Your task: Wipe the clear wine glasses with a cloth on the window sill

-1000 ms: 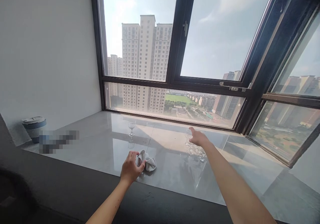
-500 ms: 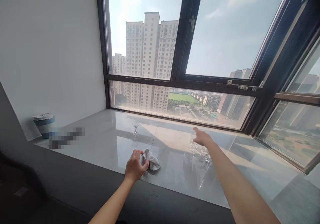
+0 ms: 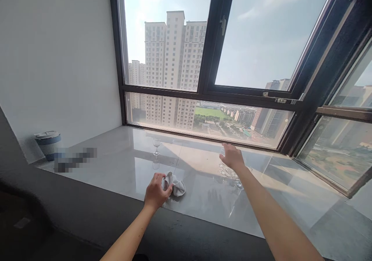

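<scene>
My left hand is near the front edge of the sill, its fingers closed on a crumpled grey-white cloth. Anything inside the cloth cannot be made out. A clear stemmed glass stands upright farther back, left of centre. To the right, my right hand is held over a cluster of clear stemmed glasses, its thumb and fingers apart. The hand and forearm partly hide these glasses, so whether the fingers touch one is unclear.
The glossy grey tiled sill runs below dark-framed windows. At the far left, a blue and white tub stands against the wall, beside a blurred-out patch. Sunlight and reflections cross the tiles.
My right hand has shifted slightly and turned, with its fingers now more spread. My left hand stays on the cloth. The whole view has moved a little.
</scene>
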A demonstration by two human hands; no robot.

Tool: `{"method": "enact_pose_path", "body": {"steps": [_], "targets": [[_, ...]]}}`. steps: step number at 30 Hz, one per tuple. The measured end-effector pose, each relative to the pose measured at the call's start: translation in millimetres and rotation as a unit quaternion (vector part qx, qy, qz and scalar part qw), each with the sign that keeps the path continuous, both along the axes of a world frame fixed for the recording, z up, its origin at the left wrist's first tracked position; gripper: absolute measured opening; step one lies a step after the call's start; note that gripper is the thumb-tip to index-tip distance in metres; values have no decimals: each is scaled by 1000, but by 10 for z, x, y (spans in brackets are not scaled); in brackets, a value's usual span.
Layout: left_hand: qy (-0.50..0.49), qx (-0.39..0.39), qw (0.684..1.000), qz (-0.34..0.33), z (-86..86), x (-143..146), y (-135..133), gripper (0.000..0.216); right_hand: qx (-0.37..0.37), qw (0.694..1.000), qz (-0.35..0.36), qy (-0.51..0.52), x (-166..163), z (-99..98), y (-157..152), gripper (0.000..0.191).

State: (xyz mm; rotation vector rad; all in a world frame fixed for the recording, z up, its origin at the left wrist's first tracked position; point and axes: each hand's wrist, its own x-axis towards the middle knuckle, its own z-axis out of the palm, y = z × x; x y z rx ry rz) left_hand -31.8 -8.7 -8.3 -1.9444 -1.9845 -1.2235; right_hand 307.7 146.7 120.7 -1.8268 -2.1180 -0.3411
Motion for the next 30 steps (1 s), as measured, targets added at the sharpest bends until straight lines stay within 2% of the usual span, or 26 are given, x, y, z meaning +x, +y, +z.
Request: {"method": "enact_pose_path", "body": {"steps": [3, 5, 8, 10, 12, 15, 21, 25, 30], "targets": [[-11, -6, 1000, -11, 6, -4, 0, 33, 45, 991, 82, 94, -455, -120, -249, 45], [-23, -29, 999, -27, -1, -17, 3, 33, 25, 971, 168, 166, -887, -316, -489, 46], [-44, -66, 995, -54, -28, -55, 8, 39, -46, 926, 294, 233, -1553, -739, -868, 51], [-60, -66, 994, -56, -50, -83, 11, 43, -112, 904, 323, 258, -1888, -1016, -1053, 55], [-71, -52, 995, -48, -66, -103, 14, 44, -117, 903, 319, 263, -2075, -1212, -1142, 65], [-82, -37, 995, -30, -66, -107, 16, 42, -80, 922, 287, 247, -2078, -1308, -1126, 76], [-71, -27, 997, -16, -30, -73, 21, 29, -50, 963, 232, 131, -1569, -1233, -1086, 76], [-55, -44, 997, -10, -27, -56, 31, 23, -57, 955, 243, 160, -1360, -1216, -1217, 67], [-38, -59, 998, -2, -2, -33, 12, 20, -68, 946, 261, 180, -1368, -1157, -1294, 66]]}}
